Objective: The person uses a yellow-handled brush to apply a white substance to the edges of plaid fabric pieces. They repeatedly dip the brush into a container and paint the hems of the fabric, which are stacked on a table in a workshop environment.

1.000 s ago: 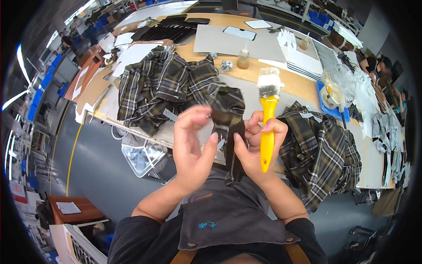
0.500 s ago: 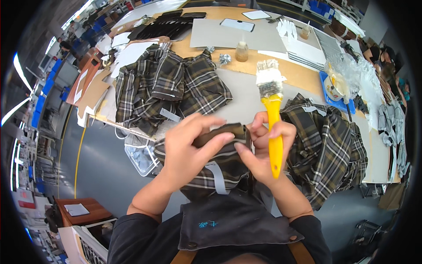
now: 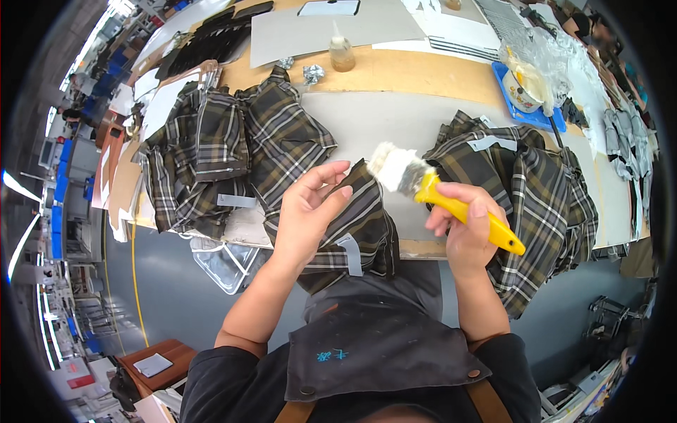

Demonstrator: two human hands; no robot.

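My right hand (image 3: 470, 222) is closed round the yellow handle of a paintbrush (image 3: 451, 201). Its bristles, coated in thick white paste, tilt up to the left above the table. Just left of them, a plaid garment piece (image 3: 367, 204) in brown, black and white hangs over the table's near edge, with a pale tag strip (image 3: 350, 255) on it. My left hand (image 3: 307, 215) is over this piece's left side, thumb and forefinger apart with nothing between them. Its lower fingers are partly hidden.
Plaid piles lie left (image 3: 222, 141) and right (image 3: 525, 190). At the back stand a nozzle bottle (image 3: 342, 56), crumpled foil (image 3: 313, 74) and a grey board (image 3: 296, 35). A paste bowl (image 3: 522, 95) sits in a blue tray (image 3: 502, 76). A clear bin (image 3: 226, 264) is below the left edge.
Both hands have let go of the centre piece's folded edge, which now lies lower against the table. The brush has swung from upright to tilted left. The view has shifted.
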